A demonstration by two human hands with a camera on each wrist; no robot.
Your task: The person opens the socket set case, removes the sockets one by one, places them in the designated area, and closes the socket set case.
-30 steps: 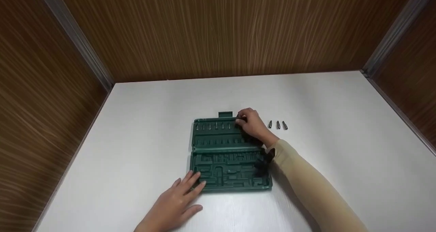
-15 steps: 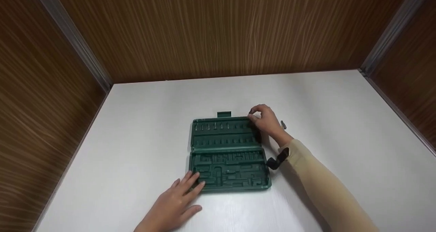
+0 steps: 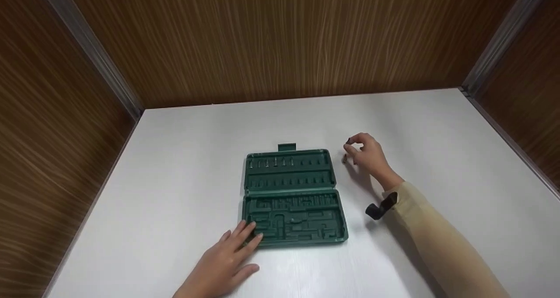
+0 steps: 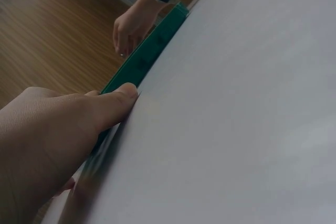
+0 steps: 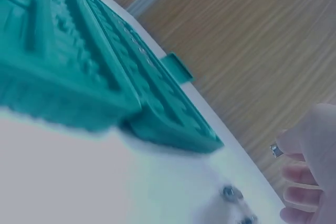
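Note:
An open green tool case [image 3: 293, 197] lies on the white table [image 3: 183, 158]. Several small metal bits [image 3: 271, 162] stand in the left part of its far row. My left hand [image 3: 245, 239] rests with straight fingers on the case's front left corner, and its thumb [image 4: 123, 92] touches the case edge [image 4: 152, 45]. Right of the case, my right hand [image 3: 350, 145] hovers just above the table and pinches a small metal bit [image 5: 274, 149] at its fingertips. Loose bits [image 3: 344, 159] lie on the table below that hand, also seen as loose bits [image 5: 229, 192] in the right wrist view.
Wood-grain walls [image 3: 280, 40] close the table in at the back and both sides. A green latch tab [image 3: 287, 147] sticks out from the case's far edge. A black strap [image 3: 379, 208] sits on my right wrist over a beige sleeve.
My right hand has left the far row of the case and moved right to the loose bits, with a small bit pinched in its fingertips. The left hand has stayed put.

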